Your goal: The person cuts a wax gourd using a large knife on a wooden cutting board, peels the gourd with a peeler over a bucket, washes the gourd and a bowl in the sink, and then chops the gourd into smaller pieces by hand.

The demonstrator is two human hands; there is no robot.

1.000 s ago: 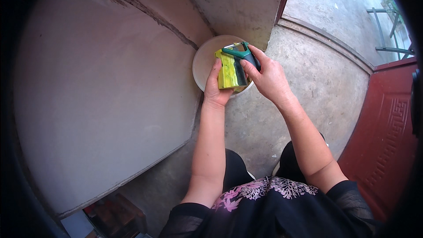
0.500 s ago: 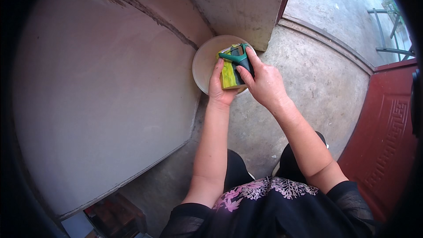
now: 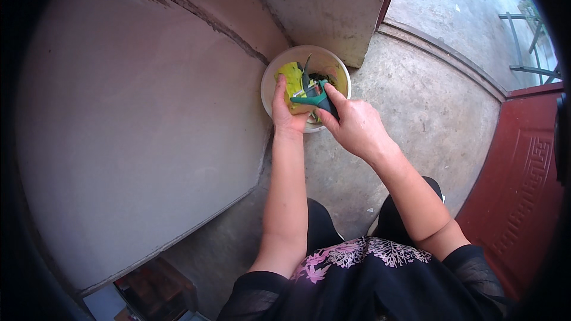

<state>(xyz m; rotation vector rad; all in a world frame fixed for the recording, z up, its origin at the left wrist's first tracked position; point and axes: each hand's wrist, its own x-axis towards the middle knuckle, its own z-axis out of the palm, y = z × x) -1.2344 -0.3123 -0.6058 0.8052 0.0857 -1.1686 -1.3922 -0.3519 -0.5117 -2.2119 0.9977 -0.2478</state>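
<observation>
In the head view, the person's left hand (image 3: 288,117) grips a yellow-green piece (image 3: 289,76) over a white bucket (image 3: 269,77), the piece's long axis running away from the body. The right hand's (image 3: 361,128) grip is closed round a green peeler (image 3: 310,101), whose head lies at the piece's near right edge; the left hand is nearer the piece. Compared with half a second ago, the peeler has come nearer the body, and a dark strip (image 3: 306,72) now stands away from the piece.

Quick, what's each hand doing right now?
Left hand: holding a yellow-green chunk.
Right hand: closed on a green peeler.
</observation>
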